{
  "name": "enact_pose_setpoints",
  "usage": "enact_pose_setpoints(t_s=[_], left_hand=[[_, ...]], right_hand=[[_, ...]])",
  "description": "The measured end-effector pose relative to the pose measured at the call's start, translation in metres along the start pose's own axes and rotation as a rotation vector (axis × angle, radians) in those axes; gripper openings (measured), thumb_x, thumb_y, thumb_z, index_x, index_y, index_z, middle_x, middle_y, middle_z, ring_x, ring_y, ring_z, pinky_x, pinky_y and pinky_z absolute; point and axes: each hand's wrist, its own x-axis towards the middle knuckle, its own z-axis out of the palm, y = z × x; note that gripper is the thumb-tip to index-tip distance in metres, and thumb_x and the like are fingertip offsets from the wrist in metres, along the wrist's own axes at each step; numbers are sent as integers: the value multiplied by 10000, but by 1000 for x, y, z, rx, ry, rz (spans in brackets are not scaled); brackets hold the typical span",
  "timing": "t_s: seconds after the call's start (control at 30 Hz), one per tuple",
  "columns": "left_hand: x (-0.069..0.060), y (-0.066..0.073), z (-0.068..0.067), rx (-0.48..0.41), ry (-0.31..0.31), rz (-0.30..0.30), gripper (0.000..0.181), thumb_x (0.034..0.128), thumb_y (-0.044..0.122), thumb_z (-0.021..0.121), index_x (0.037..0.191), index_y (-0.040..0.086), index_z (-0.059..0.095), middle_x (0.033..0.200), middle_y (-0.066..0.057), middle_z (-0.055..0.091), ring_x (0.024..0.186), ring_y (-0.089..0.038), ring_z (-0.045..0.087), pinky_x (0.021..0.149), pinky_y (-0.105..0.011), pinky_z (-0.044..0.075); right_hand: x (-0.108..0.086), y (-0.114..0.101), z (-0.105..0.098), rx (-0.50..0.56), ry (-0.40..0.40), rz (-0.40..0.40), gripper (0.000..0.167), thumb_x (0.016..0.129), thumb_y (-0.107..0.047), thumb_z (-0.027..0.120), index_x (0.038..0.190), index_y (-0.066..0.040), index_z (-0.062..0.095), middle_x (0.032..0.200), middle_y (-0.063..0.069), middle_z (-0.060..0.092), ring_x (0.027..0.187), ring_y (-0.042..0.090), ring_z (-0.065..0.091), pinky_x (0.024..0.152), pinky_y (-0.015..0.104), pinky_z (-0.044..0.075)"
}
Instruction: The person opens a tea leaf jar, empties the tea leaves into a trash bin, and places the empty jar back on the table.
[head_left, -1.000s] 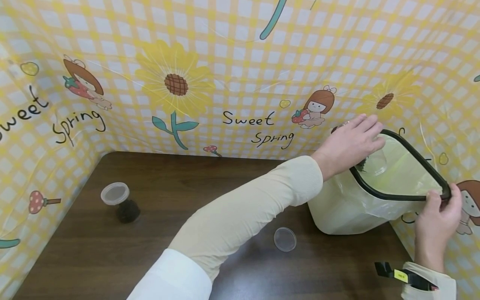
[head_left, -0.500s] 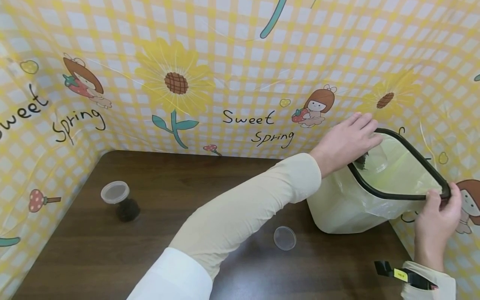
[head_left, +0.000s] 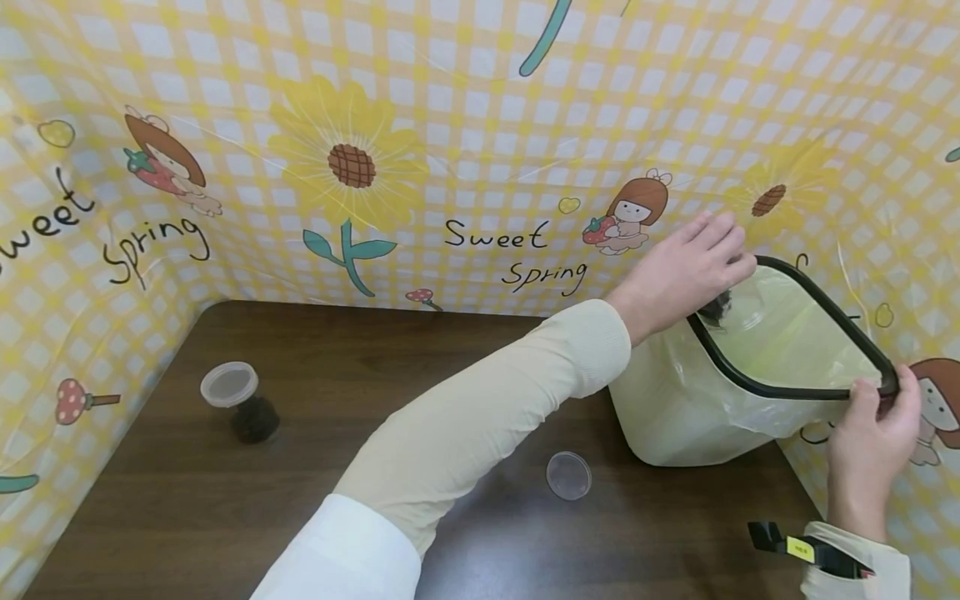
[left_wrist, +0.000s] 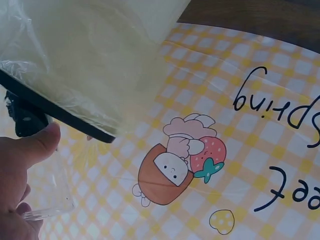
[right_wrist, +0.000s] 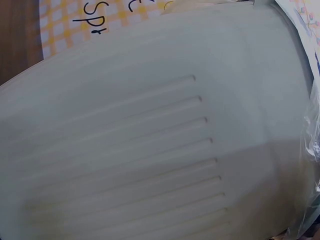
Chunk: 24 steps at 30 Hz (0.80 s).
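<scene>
My left hand (head_left: 686,271) holds a clear plastic cup (left_wrist: 59,187) at the far left edge of the lined bin (head_left: 678,417). Dark matter (head_left: 716,309) sits by the cup's mouth, beside the black rim (head_left: 817,300). In the left wrist view the thumb and curled fingers of the left hand (left_wrist: 22,175) are round the cup, with dark matter (left_wrist: 30,119) near the thumb. The right hand (head_left: 873,442) grips the rim's near right corner; the right wrist view shows only the bin's ribbed side (right_wrist: 150,125).
On the brown table (head_left: 337,517), a clear round lid (head_left: 569,476) lies left of the bin. A small container of dark matter (head_left: 255,419) with a pale lid (head_left: 229,384) over it stands at the left. Yellow checked cloth (head_left: 480,125) covers the walls.
My left hand has moved slightly left and up along the bin's rim, with the cup and its dark matter. The right hand keeps its grip on the corner.
</scene>
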Motion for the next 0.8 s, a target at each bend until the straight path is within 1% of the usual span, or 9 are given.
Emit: enact_pose_setpoints(t_s=[0.03,0.13,0.23,0.3,0.37,0.43,0.6,0.8], left_hand=[[0,0,0,-15,-1,-2,539,1049,-78,237,1439,201,483,1453,-42,481,1420,-266,371,1213,-376,235],[2,1,0,-90,-41,-35,500,1055,-50,298,1475,183,436,1476,-55,453,1438,-273,345,1217,-362,220],[2,-1,1,-128,-74,-66,503,1051,-42,330,1489,192,411,1485,-58,433,1454,-270,319,1224,-356,196],[1,-3,3,-116,-78,-69,506,1058,-49,319,1482,208,420,1481,-52,434,1449,-261,320,1226,-355,190],[0,-5,4,-90,-73,-58,508,1059,-57,304,1460,223,442,1470,-48,440,1442,-257,324,1229,-369,182],[0,-5,6,-84,-68,-50,508,1061,-61,287,1451,219,455,1460,-50,448,1433,-261,330,1227,-375,187],[1,-5,6,-85,-69,-50,506,1064,-55,285,1457,216,454,1459,-50,453,1427,-261,334,1227,-377,187],[-1,-4,7,-83,-53,-64,513,1063,-60,277,1448,223,465,1441,-43,461,1409,-251,346,1227,-374,187]], right_hand=[[0,0,0,6,-1,1,508,1027,-167,403,1532,-114,413,1278,-51,464,1151,68,423,913,100,331],[0,0,0,21,-4,8,520,1025,-167,400,1542,-105,397,1343,-16,458,1210,82,419,926,75,323],[0,0,0,30,-4,11,518,1023,-162,402,1538,-108,403,1341,-15,463,1211,83,421,926,75,322],[1,0,0,24,-2,5,509,1025,-163,405,1532,-114,414,1302,-39,470,1179,75,429,914,85,329],[1,-1,0,17,3,-1,497,1026,-162,411,1521,-118,430,1239,-69,473,1130,62,434,896,103,337],[1,-1,0,8,7,-7,490,1028,-165,414,1515,-119,440,1191,-95,468,1097,54,435,886,121,338],[0,-1,0,10,6,-5,489,1027,-165,415,1514,-123,441,1168,-108,463,1089,53,437,885,128,337],[-1,-2,0,-2,0,-22,486,1029,-172,408,1510,-112,443,1127,-122,447,1054,43,428,869,144,331]])
